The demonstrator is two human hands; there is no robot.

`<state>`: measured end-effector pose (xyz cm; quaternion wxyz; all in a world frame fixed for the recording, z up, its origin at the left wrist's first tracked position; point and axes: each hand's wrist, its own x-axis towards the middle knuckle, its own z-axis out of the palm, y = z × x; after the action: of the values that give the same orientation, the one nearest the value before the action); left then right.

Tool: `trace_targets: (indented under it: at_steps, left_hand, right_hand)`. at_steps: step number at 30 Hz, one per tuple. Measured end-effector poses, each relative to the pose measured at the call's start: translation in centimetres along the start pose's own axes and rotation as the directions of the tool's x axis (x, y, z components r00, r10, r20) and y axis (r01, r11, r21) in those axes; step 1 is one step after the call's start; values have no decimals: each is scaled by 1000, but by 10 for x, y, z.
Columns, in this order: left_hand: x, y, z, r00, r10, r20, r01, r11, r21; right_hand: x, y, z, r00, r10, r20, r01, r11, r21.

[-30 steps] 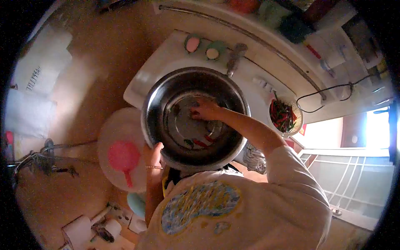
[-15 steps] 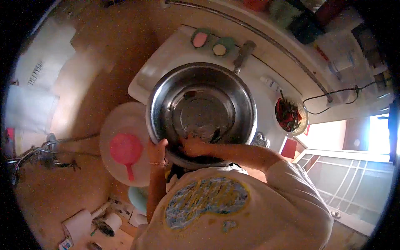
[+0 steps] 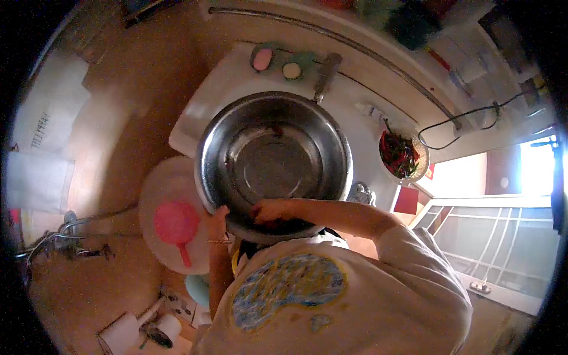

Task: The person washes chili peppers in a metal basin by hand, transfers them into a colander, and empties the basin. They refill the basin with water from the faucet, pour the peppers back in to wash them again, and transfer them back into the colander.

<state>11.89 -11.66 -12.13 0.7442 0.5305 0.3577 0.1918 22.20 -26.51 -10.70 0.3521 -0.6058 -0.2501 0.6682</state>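
A large steel basin (image 3: 336, 160) stands in front of my body on the white washstand top. My left hand (image 3: 217, 225) grips its near left rim, thumb up at the edge. Inside the basin, my right hand (image 3: 273, 211) is low against the near wall, fingers curled together. Something dark reddish shows by those fingers, too shadowed to name. A small dark red scrap (image 3: 277, 131) clings to the far inner wall. The basin's bottom looks wet and shiny.
To the right stands a white colander (image 3: 425, 168) of red and dark green peppers (image 3: 401, 155). A pink dipper (image 3: 176, 222) lies in a pale tub (image 3: 151, 248) at left. Two soaps (image 3: 262, 60) and a faucet (image 3: 326, 77) are behind the basin. A rail (image 3: 331, 36) runs along the wall.
My right hand has closed and drawn against the basin's near wall. Dark pieces seen on the near right of the bottom no longer show there. The view has shifted slightly.
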Motion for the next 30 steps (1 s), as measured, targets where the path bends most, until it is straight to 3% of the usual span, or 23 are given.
trace_targets:
  at_steps: [1,3,5,7,9,11,12,13,14,16,17,18,19,21,22,23,24,25,27,28,29,30]
  left_hand:
    - [0,3,-2,1000,-3,8,3,1000,0]
    - [1,10,-5,968,-179,-178,244,842,481]
    - [15,-22,-26,980,-131,-147,182,889,420]
    - [20,-33,-37,989,-81,-124,120,928,353]
    - [21,-34,-40,979,-153,-134,193,909,369]
    - [16,-17,-27,963,-230,-141,269,870,414]
    - [13,-10,-20,948,-282,-148,319,834,451]
    - [12,-10,-18,947,-284,-150,321,833,451]
    - [12,-11,-17,945,-272,-181,322,866,381]
    - [9,-5,-10,941,-263,-212,319,896,309]
    - [3,7,-4,942,-255,-217,324,858,398]
    - [0,14,-1,943,-247,-222,326,812,484]
    - [7,3,-9,943,-248,-222,327,812,484]
    - [23,-24,-28,976,-176,-132,213,903,373]
    - [26,-31,-32,983,-149,-105,175,928,330]
    - [24,-28,-31,981,-165,-103,189,932,309]
    - [19,-20,-25,979,-171,-109,196,935,296]
    - [15,-12,-19,978,-177,-114,202,938,283]
    - [-3,23,3,985,-139,-100,168,909,382]
    - [9,3,-12,984,-138,-110,170,908,383]
    - [30,-34,-36,975,-161,-150,209,890,406]
    - [34,-42,-42,970,-173,-171,230,880,415]
  right_hand:
    - [4,5,-3,1000,9,13,-8,1000,-24]
    - [6,16,-11,999,43,-16,-42,996,84]
    - [-4,20,-21,996,82,-47,-71,978,197]
    - [-31,6,-36,992,-16,-123,61,929,366]
    - [-81,-10,-52,970,-70,-231,193,803,565]
    - [-126,-5,-79,933,-44,-358,268,749,606]
    - [-151,-2,-90,865,-99,-492,415,692,591]
    - [-183,-7,-97,787,-25,-616,455,698,553]
    - [-208,-7,-102,668,-50,-742,558,692,457]
    - [-246,43,-135,513,-83,-855,649,690,322]
    - [-260,69,-154,463,-45,-885,703,627,336]
    - [-276,91,-169,431,-93,-897,644,728,234]
    - [-281,110,-179,431,-92,-898,643,729,235]
    - [-284,151,-196,219,-37,-975,262,965,22]
    - [-288,183,-210,223,-41,-974,260,965,19]
    - [-290,217,-224,274,-212,-938,-146,955,-258]
    - [-289,232,-234,387,-337,-858,-497,707,-502]
    - [-288,212,-219,395,-342,-852,-492,704,-511]
    - [-287,140,-162,49,-484,-874,-712,597,-370]
    - [-280,130,-162,-15,-319,-948,-752,628,-199]
    - [-265,122,-160,-76,-397,-915,-821,545,-168]
    - [-249,93,-150,-44,-342,-939,-731,652,-203]
